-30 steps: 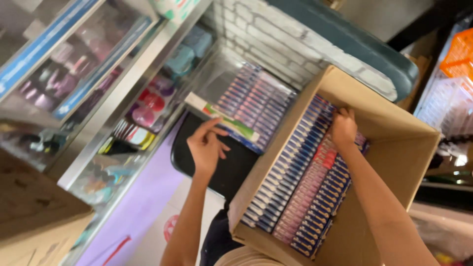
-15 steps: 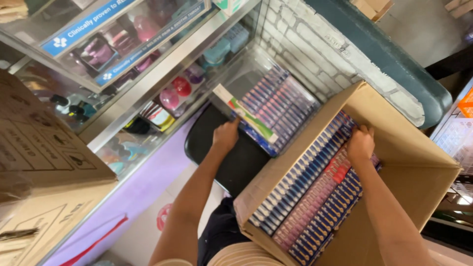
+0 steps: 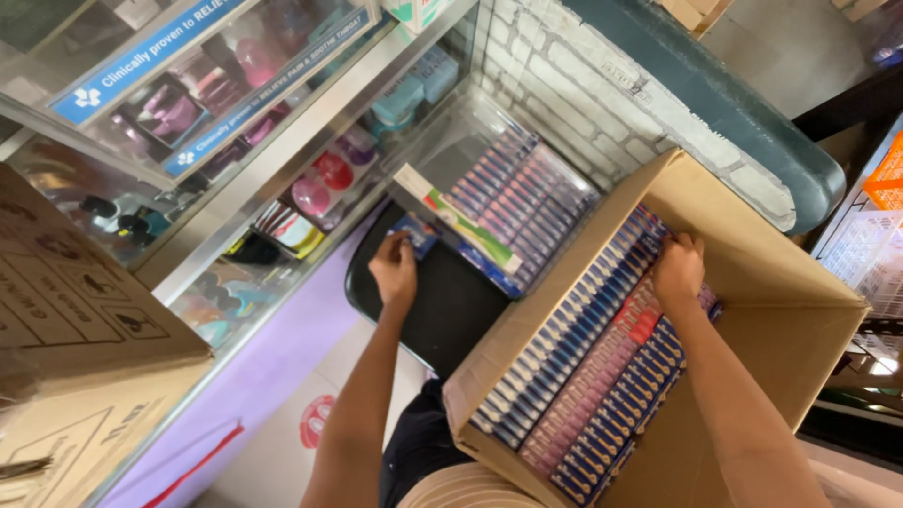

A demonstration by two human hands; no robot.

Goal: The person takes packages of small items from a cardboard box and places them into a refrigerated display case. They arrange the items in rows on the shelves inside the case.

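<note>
Left hand (image 3: 395, 270) clamps a small blue packet (image 3: 415, 232) at the stool's (image 3: 451, 310) far edge; right hand (image 3: 679, 268) pinches packs (image 3: 574, 348) inside the carton (image 3: 752, 282), steadying them

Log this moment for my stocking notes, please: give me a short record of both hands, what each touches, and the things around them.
left hand: holds a small blue packet over the black stool seat
right hand: fingers on the packs in box
cardboard box: open, filled with rows of blue and red packs
clear tray: more packs, long white carton on top
glass cabinet: to the left, small goods inside
</note>
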